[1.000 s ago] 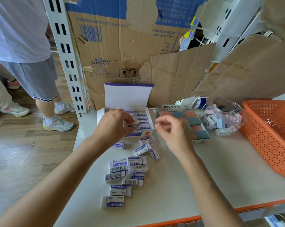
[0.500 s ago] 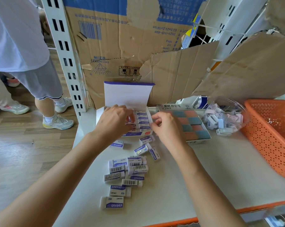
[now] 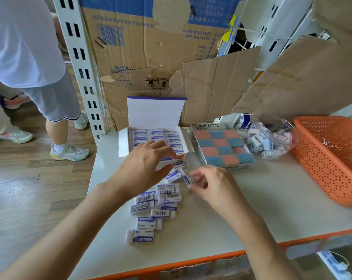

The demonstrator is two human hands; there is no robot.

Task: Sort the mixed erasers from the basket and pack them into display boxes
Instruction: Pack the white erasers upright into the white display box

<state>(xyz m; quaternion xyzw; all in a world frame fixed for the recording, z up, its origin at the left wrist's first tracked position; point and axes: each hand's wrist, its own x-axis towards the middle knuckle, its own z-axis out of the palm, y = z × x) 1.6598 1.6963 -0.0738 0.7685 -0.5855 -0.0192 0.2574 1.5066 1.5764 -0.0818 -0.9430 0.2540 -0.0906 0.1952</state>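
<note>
A small rectangular eraser (image 3: pixel 187 179) in a glossy purple-and-white paper sleeve is sitting in the right hand (image 3: pixel 211 184), whose curled grip is pinching it low over the smooth pale bench (image 3: pixel 252 199). Loose erasers (image 3: pixel 161 201) of the same kind are lying scattered beside it. The left hand (image 3: pixel 142 166) is spreading its fingers over the front edge of an open white card display box (image 3: pixel 154 114); I cannot tell whether that grip is holding anything. A card box of pink and blue blocks (image 3: pixel 208 126), a clear plastic tub (image 3: pixel 272 136) and a perforated orange basket (image 3: pixel 328 158) are sitting to the right.
</note>
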